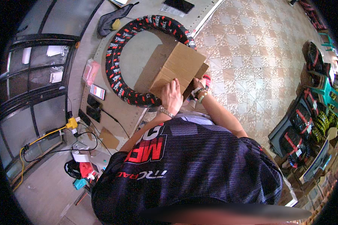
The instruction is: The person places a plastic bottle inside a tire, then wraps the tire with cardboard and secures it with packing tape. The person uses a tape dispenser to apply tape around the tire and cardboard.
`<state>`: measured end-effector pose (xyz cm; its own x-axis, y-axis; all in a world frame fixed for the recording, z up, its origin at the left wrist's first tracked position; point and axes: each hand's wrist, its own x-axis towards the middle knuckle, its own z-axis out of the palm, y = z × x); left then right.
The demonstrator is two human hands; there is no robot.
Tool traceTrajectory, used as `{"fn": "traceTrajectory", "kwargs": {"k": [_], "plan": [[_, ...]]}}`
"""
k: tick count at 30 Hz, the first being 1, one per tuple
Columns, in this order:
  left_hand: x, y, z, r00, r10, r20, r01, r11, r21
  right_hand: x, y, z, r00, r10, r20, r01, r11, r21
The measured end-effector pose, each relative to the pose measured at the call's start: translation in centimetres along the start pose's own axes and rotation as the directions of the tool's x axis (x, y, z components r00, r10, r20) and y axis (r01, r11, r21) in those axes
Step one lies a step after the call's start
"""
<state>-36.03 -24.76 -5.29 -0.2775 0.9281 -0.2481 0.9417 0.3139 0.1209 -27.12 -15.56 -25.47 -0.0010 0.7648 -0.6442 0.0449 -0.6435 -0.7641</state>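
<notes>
A brown cardboard box (183, 63) rests on the near right part of a wrapped tyre (114, 60), tilted over the table's edge. My left hand (172, 95) lies on the box's upper face, its fingers together and pointing away from me. Beside the box's right side is my right hand (200, 83), fingers curled low near a cardboard flap (202, 70). A red and white object (207, 80) shows just beyond those fingers; what it is and whether they grip it is hidden. The tyre's wrapping is black with red patches and white lettering.
On the table (138, 56) lie a lit smartphone (98, 92), a pink package (91, 71), a grey pouch (109, 21) and a dark phone (178, 5). A yellow power adapter (71, 123) with cables hangs at left. Motorcycle seats (294, 142) and green plastic chairs (328, 94) stand across the tiled floor.
</notes>
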Motion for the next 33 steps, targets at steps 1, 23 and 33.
{"fn": "traceTrajectory", "kwargs": {"k": [1,23,33], "plan": [[-0.2,-0.2,0.6,0.989,0.014,-0.148,-0.017,1.000,-0.019,0.1,0.1,-0.1,1.000,0.025,0.000,-0.025,0.999,-0.029],[2.9,-4.6,-3.7,0.975,-0.185,0.126,0.222,0.875,-0.430,0.0,-6.0,-4.8,0.745,0.146,0.651,0.062,0.956,-0.286],[2.1,-7.4,-22.9,0.896,-0.208,-0.391,0.073,0.941,-0.332,-11.4,-31.8,-4.6,0.448,-0.091,0.889,0.336,0.939,-0.073]]}}
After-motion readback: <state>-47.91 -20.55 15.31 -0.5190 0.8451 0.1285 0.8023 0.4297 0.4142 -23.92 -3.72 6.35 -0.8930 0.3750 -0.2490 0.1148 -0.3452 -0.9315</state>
